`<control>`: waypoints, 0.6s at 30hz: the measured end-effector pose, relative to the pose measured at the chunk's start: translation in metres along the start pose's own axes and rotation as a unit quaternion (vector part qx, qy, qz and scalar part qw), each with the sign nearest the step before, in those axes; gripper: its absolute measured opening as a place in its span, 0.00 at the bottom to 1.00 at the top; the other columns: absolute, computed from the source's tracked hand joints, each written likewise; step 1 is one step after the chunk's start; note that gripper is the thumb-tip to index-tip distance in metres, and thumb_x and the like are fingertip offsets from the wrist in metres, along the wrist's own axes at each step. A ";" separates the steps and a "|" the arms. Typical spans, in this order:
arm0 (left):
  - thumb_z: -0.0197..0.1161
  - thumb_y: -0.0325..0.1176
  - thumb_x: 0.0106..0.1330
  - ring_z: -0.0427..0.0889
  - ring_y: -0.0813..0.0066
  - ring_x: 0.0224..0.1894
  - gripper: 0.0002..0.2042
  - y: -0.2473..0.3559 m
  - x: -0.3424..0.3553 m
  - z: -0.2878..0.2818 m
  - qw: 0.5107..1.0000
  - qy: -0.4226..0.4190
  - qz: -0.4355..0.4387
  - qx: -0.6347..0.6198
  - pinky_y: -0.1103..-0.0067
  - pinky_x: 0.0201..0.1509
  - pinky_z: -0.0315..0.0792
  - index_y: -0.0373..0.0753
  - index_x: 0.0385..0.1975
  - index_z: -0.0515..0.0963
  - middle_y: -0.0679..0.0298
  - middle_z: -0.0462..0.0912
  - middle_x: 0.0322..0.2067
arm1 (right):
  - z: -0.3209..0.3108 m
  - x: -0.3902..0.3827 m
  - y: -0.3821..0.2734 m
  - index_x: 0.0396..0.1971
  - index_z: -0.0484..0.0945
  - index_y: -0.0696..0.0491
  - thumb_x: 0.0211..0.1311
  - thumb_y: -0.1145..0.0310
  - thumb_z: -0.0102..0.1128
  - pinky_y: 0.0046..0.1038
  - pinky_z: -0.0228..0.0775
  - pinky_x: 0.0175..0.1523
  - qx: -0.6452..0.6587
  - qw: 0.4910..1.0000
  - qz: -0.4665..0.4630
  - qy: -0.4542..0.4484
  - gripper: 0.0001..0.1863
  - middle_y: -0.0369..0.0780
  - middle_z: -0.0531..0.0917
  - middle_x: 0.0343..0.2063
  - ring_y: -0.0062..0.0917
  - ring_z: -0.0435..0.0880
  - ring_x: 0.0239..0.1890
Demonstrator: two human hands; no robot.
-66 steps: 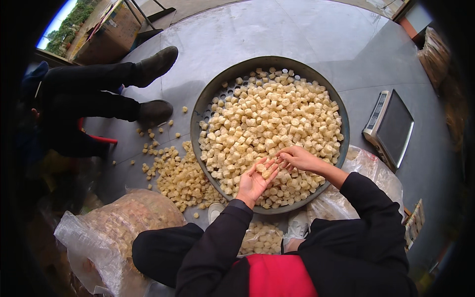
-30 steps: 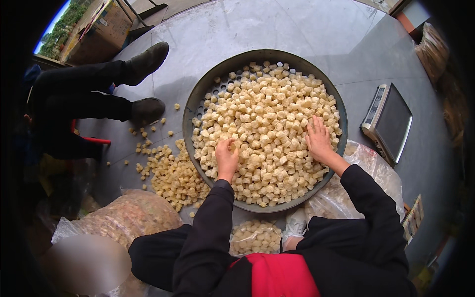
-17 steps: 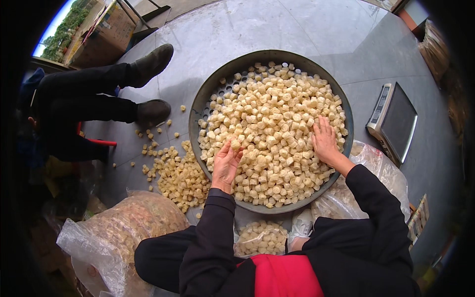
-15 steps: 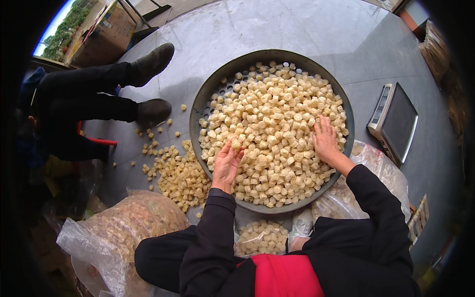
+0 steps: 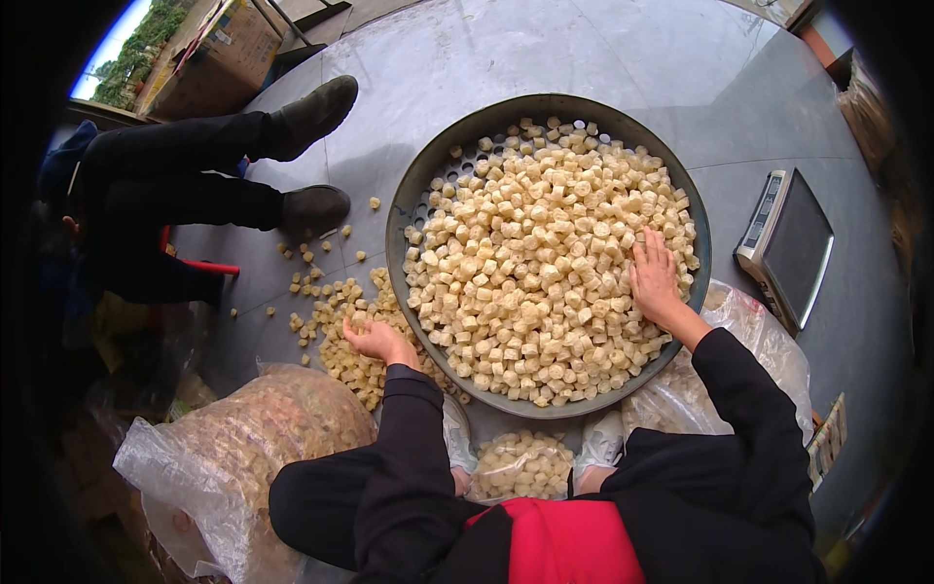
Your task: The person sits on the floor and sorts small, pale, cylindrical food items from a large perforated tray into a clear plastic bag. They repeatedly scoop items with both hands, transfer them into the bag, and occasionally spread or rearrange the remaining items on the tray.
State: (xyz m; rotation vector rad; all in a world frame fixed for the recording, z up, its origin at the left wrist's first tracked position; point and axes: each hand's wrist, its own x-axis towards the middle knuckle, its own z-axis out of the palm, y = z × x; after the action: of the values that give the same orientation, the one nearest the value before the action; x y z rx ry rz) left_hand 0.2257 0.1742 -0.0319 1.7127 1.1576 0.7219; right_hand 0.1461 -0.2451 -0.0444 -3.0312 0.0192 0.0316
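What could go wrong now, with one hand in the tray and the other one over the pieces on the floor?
1. The pale cubes are heaped near the round tray's rim; the right hand pressing on them could push some over.
2. The loose pile on the floor, under the left hand, lies close to another person's shoes and may be stepped on.
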 end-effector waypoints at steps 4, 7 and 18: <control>0.55 0.18 0.59 0.75 0.71 0.39 0.18 -0.009 0.001 -0.005 0.984 -0.061 0.150 0.071 0.77 0.39 0.72 0.38 0.50 0.72 0.57 0.69 0.45 | -0.001 0.004 -0.008 0.57 0.62 0.59 0.63 0.64 0.46 0.43 0.43 0.67 -0.005 1.000 -0.001 -0.004 0.24 0.52 0.51 0.66 0.42 0.46 0.70; 0.61 0.21 0.57 0.74 0.77 0.42 0.12 0.002 -0.023 0.004 0.920 -0.329 0.188 0.099 0.81 0.42 0.70 0.37 0.42 0.78 0.60 0.77 0.41 | 0.000 0.002 -0.001 0.57 0.62 0.59 0.63 0.65 0.45 0.44 0.42 0.67 -0.002 1.000 0.006 -0.011 0.24 0.52 0.51 0.66 0.42 0.46 0.70; 0.64 0.24 0.56 0.73 0.61 0.46 0.10 -0.003 -0.053 0.013 0.782 -0.408 0.337 0.328 0.70 0.45 0.71 0.34 0.38 0.79 0.59 0.77 0.36 | -0.002 0.002 -0.005 0.57 0.62 0.61 0.64 0.64 0.45 0.44 0.42 0.67 -0.001 1.000 -0.008 -0.005 0.24 0.52 0.51 0.66 0.43 0.45 0.70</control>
State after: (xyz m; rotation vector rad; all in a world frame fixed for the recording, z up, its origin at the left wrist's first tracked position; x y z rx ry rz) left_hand 0.2148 0.1211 -0.0382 2.6841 0.1156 -0.1498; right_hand 0.1486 -0.2408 -0.0419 -3.0333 -0.0058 0.0446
